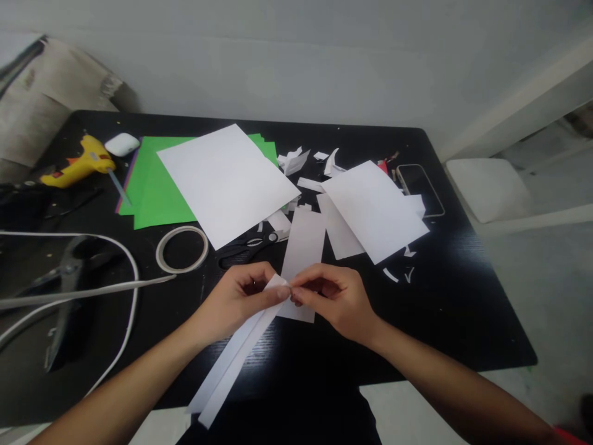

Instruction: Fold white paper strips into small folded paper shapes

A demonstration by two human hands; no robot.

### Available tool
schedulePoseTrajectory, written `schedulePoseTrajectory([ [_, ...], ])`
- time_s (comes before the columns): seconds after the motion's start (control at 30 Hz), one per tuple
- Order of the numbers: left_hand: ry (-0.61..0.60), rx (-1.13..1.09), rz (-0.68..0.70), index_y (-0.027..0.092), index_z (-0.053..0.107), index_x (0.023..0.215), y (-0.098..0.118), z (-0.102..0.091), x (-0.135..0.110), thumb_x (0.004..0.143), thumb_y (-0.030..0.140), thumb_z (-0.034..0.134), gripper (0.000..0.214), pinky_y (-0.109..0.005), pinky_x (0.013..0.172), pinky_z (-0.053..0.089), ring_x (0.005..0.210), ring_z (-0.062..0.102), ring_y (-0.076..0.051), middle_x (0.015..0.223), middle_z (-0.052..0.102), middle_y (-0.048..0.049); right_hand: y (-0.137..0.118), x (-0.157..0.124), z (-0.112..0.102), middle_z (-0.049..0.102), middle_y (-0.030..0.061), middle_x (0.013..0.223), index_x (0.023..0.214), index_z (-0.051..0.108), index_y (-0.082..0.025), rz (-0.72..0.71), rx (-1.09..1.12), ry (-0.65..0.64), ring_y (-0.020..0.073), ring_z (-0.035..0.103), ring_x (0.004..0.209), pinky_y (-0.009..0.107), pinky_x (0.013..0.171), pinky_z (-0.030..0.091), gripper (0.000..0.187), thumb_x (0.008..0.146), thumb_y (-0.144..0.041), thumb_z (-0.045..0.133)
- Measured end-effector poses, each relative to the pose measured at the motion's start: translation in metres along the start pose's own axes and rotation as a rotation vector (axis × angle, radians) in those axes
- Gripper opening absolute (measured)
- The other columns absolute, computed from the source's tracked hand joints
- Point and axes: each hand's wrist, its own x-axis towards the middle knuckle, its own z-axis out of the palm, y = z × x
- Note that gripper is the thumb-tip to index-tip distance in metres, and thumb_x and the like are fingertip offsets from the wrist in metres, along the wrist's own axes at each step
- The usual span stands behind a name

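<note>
A long white paper strip, creased lengthwise, slants from my fingers down past the table's front edge. Near its upper end my left hand is closed on it, thumb on top. My right hand pinches at the strip's tip, its fingertips meeting those of the left; exactly what lies between them is too small to tell. Beneath both hands a flat white paper piece rests on the table. Black-handled scissors lie just beyond my left hand, partly under paper scraps.
On the black table are green sheets, white sheets, a tape roll, a yellow glue gun, a white case, pliers, a white cable and a phone. Paper scraps lie scattered. A stool stands at right.
</note>
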Motion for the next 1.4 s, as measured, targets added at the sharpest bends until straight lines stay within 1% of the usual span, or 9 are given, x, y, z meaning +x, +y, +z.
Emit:
schedulePoseTrajectory([
  [0.07, 0.002, 0.043, 0.003, 0.016, 0.07, 0.082, 0.001, 0.0, 0.0, 0.095, 0.042, 0.07, 0.03, -0.022, 0.058, 0.036, 0.063, 0.052, -0.01, 0.072, 0.066, 0.001, 0.001, 0.0, 0.0, 0.077, 0.0031, 0.076, 0.087, 0.081, -0.02, 0.007, 0.014, 0.017, 0.0165, 0.074, 0.068, 0.03, 0.067, 0.064, 0.01, 0.081, -0.026, 0.085],
  [0.17, 0.019, 0.09, 0.021, 0.016, 0.071, 0.087, 0.002, 0.0, 0.0, 0.097, 0.044, 0.066, 0.03, -0.024, 0.061, 0.038, 0.068, 0.056, -0.012, 0.078, 0.068, -0.0008, 0.002, 0.0, 0.0, 0.077, 0.0026, 0.075, 0.087, 0.081, -0.02, 0.019, 0.033, 0.021, 0.016, 0.074, 0.068, 0.029, 0.066, 0.064, 0.01, 0.08, -0.025, 0.085],
  [0.33, 0.043, 0.104, 0.041, 0.016, 0.073, 0.086, 0.003, 0.001, 0.0, 0.096, 0.042, 0.069, 0.028, -0.025, 0.065, 0.042, 0.071, 0.06, -0.014, 0.079, 0.072, -0.0024, 0.001, 0.0, 0.001, 0.077, 0.0024, 0.075, 0.087, 0.081, -0.02, 0.034, 0.039, 0.018, 0.0162, 0.074, 0.067, 0.03, 0.066, 0.065, 0.01, 0.08, -0.027, 0.086],
  [0.47, 0.06, 0.084, 0.04, 0.016, 0.073, 0.085, 0.002, 0.002, 0.0, 0.094, 0.04, 0.071, 0.026, -0.027, 0.065, 0.043, 0.071, 0.062, -0.015, 0.081, 0.075, -0.0042, 0.0, 0.0, 0.001, 0.077, 0.0024, 0.074, 0.087, 0.081, -0.02, 0.034, 0.03, 0.015, 0.0166, 0.074, 0.067, 0.03, 0.067, 0.065, 0.011, 0.081, -0.029, 0.085],
  [0.67, 0.068, 0.017, 0.046, 0.017, 0.073, 0.082, 0.002, 0.003, 0.0, 0.093, 0.036, 0.073, 0.022, -0.022, 0.063, 0.042, 0.067, 0.059, -0.011, 0.078, 0.074, -0.0016, 0.001, -0.001, 0.001, 0.078, 0.0025, 0.076, 0.09, 0.081, -0.021, 0.008, 0.008, 0.009, 0.0171, 0.075, 0.069, 0.031, 0.068, 0.066, 0.009, 0.084, -0.027, 0.083],
  [0.73, 0.068, -0.015, 0.036, 0.017, 0.072, 0.081, 0.002, 0.003, 0.0, 0.093, 0.036, 0.073, 0.022, -0.021, 0.061, 0.041, 0.065, 0.058, -0.01, 0.075, 0.072, -0.0003, 0.002, -0.001, 0.001, 0.079, 0.0026, 0.079, 0.092, 0.082, -0.022, -0.035, -0.023, 0.008, 0.017, 0.076, 0.071, 0.031, 0.069, 0.066, 0.008, 0.085, -0.024, 0.082],
  [0.9, 0.09, -0.047, -0.004, 0.016, 0.069, 0.078, 0.0, 0.002, 0.0, 0.091, 0.037, 0.075, 0.026, -0.02, 0.057, 0.037, 0.06, 0.051, -0.008, 0.067, 0.062, 0.003, 0.005, 0.0, -0.001, 0.082, 0.0021, 0.088, 0.094, 0.083, -0.026, -0.151, -0.167, 0.011, 0.0178, 0.077, 0.077, 0.029, 0.069, 0.064, 0.015, 0.08, -0.021, 0.087],
  [1.07, 0.076, -0.064, -0.009, 0.016, 0.068, 0.077, 0.0, 0.002, 0.001, 0.09, 0.038, 0.076, 0.027, -0.02, 0.058, 0.037, 0.061, 0.05, -0.008, 0.068, 0.061, 0.0031, 0.007, 0.001, -0.001, 0.082, 0.0013, 0.087, 0.092, 0.084, -0.028, -0.147, -0.166, 0.029, 0.0182, 0.077, 0.077, 0.029, 0.071, 0.064, 0.015, 0.079, -0.021, 0.088],
  [1.4, 0.06, -0.089, -0.065, 0.015, 0.067, 0.076, -0.004, 0.0, 0.001, 0.087, 0.041, 0.078, 0.03, -0.019, 0.052, 0.032, 0.055, 0.045, -0.007, 0.063, 0.056, 0.0042, 0.011, 0.001, -0.004, 0.082, -0.0002, 0.085, 0.091, 0.084, -0.026, -0.178, -0.201, 0.012, 0.0139, 0.076, 0.076, 0.021, 0.069, 0.06, 0.018, 0.078, -0.013, 0.088],
])
